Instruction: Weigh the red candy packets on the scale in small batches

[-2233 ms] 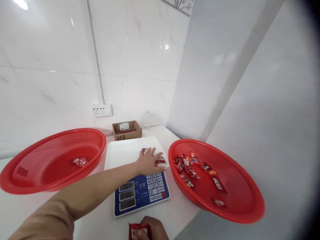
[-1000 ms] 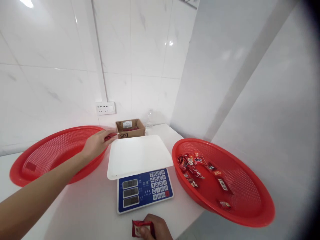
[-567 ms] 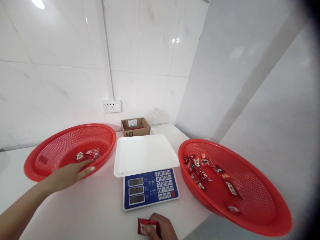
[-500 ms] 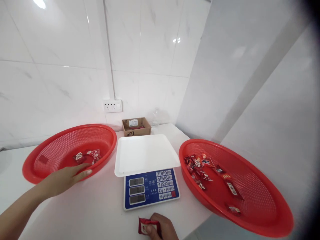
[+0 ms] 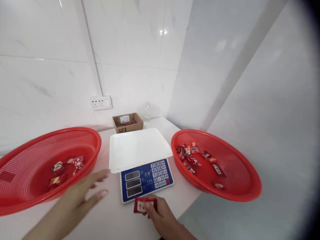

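My right hand (image 5: 160, 213) pinches a small red snack packet (image 5: 143, 204) just in front of the blue keypad of a weighing scale (image 5: 146, 180). The scale's white tray (image 5: 138, 148) is bare. My left hand (image 5: 82, 193) hovers open, fingers spread, over the counter between the left red basket (image 5: 15, 200) and the scale, holding nothing. Several red packets (image 5: 66, 166) lie in the left basket. The right red basket (image 5: 240, 190) holds several more red packets (image 5: 193, 155).
A small open cardboard box (image 5: 127, 122) stands behind the scale against the tiled wall, with a wall socket (image 5: 101, 102) above left. A clear bottle (image 5: 147, 111) stands beside the box. The white counter (image 5: 112, 220) ends just right of the scale; the right basket overhangs that edge.
My left hand took packets off the scale tray, dropped them in the left basket and has drawn back open toward the scale. My right hand with its packet has moved up toward the keypad.
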Motion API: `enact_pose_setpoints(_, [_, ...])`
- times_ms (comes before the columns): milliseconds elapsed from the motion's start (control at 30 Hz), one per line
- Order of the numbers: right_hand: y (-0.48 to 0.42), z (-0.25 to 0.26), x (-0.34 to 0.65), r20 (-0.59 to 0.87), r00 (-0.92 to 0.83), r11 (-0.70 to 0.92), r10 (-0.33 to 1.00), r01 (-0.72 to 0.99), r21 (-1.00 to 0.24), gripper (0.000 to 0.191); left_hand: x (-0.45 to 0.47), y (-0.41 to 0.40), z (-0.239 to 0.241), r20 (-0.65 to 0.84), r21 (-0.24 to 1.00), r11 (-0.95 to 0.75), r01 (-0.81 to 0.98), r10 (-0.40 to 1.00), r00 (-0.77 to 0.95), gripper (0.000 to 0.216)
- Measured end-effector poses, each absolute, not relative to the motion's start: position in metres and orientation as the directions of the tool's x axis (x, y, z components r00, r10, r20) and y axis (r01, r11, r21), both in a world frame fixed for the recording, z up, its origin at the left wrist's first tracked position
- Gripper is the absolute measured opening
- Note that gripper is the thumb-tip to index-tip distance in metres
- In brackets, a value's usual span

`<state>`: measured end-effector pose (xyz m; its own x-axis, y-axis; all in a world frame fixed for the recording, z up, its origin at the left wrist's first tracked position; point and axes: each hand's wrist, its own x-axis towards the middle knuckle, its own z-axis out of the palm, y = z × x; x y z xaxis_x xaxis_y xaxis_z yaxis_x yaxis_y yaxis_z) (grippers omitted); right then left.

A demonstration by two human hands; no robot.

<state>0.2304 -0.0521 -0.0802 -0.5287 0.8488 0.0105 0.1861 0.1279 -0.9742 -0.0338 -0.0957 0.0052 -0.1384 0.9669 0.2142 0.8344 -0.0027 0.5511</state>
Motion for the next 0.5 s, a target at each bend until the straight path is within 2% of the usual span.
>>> enact_pose_setpoints(33, [-0.051, -0.071, 0.227, 0.04, -0.531, 0.131, 0.846, 0.135, -0.982, 0.048, -0.012, -0.092, 0.005, 0.106, 0.631, -0.083, 0.772, 0.994, 0.02, 0.043])
enact_pose_setpoints(67, [-0.049, -0.062, 0.224, 0.072, -0.552, 0.142, 0.831, 0.086, -0.986, 0.048, 0.008, -0.088, 0.005, 0.063, 0.694, -0.126, 0.709, 0.991, 0.115, 0.046])
enact_pose_setpoints(133, [-0.043, -0.045, 0.221, 0.128, -0.591, 0.166, 0.796, 0.01, -0.986, 0.049, 0.041, -0.079, 0.007, 0.087, 0.778, -0.205, 0.594, 0.971, 0.222, 0.036])
enact_pose_setpoints(200, [-0.034, -0.029, 0.225, 0.149, -0.599, 0.188, 0.787, 0.002, -0.982, 0.051, 0.059, -0.067, 0.009, 0.148, 0.83, -0.248, 0.5, 0.961, 0.232, 0.029])
enact_pose_setpoints(300, [-0.018, -0.007, 0.25, 0.158, -0.56, 0.261, 0.813, 0.108, -0.959, 0.045, 0.06, -0.042, 0.012, 0.217, 0.864, -0.252, 0.436, 0.968, 0.129, 0.029])
enact_pose_setpoints(400, [0.004, 0.014, 0.288, 0.252, -0.408, 0.404, 0.878, 0.345, -0.847, 0.029, 0.049, -0.014, 0.012, 0.282, 0.778, -0.228, 0.585, 0.959, -0.002, 0.035])
enact_pose_setpoints(500, [0.035, 0.028, 0.327, 0.259, -0.3, 0.389, 0.918, 0.563, -0.729, 0.028, 0.037, 0.006, 0.006, 0.306, 0.55, -0.157, 0.82, 0.952, -0.023, 0.038])
